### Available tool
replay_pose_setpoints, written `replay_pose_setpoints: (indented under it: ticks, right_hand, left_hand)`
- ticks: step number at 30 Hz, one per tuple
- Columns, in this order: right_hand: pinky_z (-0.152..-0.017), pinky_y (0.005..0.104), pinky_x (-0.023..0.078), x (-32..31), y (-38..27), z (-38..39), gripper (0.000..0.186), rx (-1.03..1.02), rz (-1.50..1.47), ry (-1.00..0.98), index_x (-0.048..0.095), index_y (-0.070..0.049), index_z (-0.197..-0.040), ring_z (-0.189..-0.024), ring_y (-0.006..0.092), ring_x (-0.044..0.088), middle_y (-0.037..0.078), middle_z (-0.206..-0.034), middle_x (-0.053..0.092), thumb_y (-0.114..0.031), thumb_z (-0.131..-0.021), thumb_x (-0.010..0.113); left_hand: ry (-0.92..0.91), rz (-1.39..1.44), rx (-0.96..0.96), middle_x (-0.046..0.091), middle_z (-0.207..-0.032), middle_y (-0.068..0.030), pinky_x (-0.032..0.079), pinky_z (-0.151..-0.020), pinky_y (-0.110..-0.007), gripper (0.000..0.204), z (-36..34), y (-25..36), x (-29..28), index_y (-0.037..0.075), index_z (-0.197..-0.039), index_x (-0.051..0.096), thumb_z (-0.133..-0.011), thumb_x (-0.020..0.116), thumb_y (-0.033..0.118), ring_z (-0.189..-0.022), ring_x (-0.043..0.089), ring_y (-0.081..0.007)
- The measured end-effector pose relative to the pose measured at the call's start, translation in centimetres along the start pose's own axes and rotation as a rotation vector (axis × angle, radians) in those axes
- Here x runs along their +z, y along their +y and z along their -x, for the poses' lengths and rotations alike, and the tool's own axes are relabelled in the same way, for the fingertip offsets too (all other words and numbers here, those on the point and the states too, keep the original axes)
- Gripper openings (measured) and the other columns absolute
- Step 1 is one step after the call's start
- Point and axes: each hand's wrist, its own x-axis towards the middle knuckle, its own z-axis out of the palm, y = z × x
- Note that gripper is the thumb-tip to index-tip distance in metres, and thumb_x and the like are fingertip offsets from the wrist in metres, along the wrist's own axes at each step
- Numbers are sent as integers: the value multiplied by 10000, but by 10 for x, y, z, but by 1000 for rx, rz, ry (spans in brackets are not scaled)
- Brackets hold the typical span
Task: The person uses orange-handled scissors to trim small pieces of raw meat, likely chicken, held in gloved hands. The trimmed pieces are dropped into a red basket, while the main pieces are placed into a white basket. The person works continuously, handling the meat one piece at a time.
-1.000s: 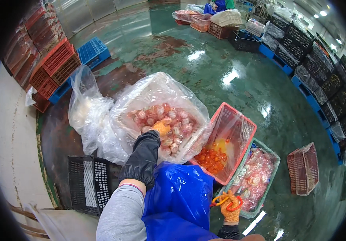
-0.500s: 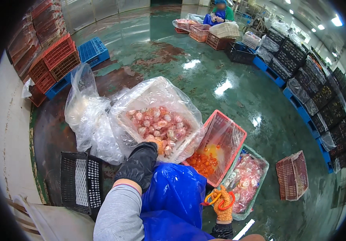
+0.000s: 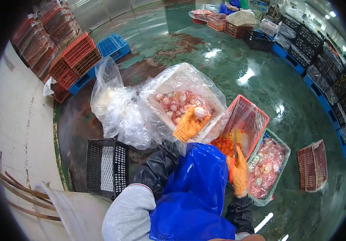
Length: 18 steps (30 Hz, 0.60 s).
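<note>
My left hand (image 3: 189,125), in an orange glove, closes on a pale round piece (image 3: 200,113) over the white plastic-lined crate (image 3: 211,89). Many similar pinkish-white lumps (image 3: 173,107) fill that crate; their exact kind is unclear. My right hand (image 3: 240,173), also orange-gloved, grips scissors (image 3: 234,146) with a red handle, the blades pointing up and away from me. They stand in front of the red plastic-lined crate (image 3: 257,111), which holds small orange balls (image 3: 222,145) and yellowish liquid.
At the right, a green crate (image 3: 286,154) holds more pinkish-white pieces; beyond it stands a dark red crate (image 3: 312,166). Bunched clear plastic (image 3: 120,108) and a black crate (image 3: 106,166) lie left. Stacked crates line both sides. A person (image 3: 233,6) sits far off on the wet green floor.
My left hand has risen from the near side of the pile with a pale piece in it. My right hand has brought the scissors up beside the red crate. The view has shifted left.
</note>
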Motion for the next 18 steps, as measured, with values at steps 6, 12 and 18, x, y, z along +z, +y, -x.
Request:
replay_pose_setpoints:
  ticks: [6, 12, 18]
  right_hand:
    - [-613, 331, 434, 40, -20, -25, 508, -375, 139, 276, 462, -96, -1252, -645, 222, 513, 116, -799, 551, -172, -777, 627]
    - [-630, 311, 453, 46, 14, -17, 442, -211, -31, 136, 428, -73, -1262, -729, 224, 557, 97, -863, 575, -187, -851, 539]
    - [-673, 194, 447, 45, 24, -25, 330, 215, -823, 49, 437, -26, -1228, -819, 82, 517, 53, -972, 529, -98, -907, 456]
  left_hand:
    - [118, 27, 46, 504, -1160, -126, 436, -900, -466, 318, 26, -60, 13, 106, -1173, 497, -885, 500, 240, -1062, 485, -300]
    - [19, -76, 0, 491, -1183, -140, 427, -906, -456, 360, 45, -73, 17, 132, -1224, 448, -890, 488, 260, -1056, 495, -315]
    - [-162, -461, -171, 471, -1223, -113, 419, -888, -337, 393, 62, -95, 15, 102, -1213, 438, -865, 538, 256, -1061, 498, -228]
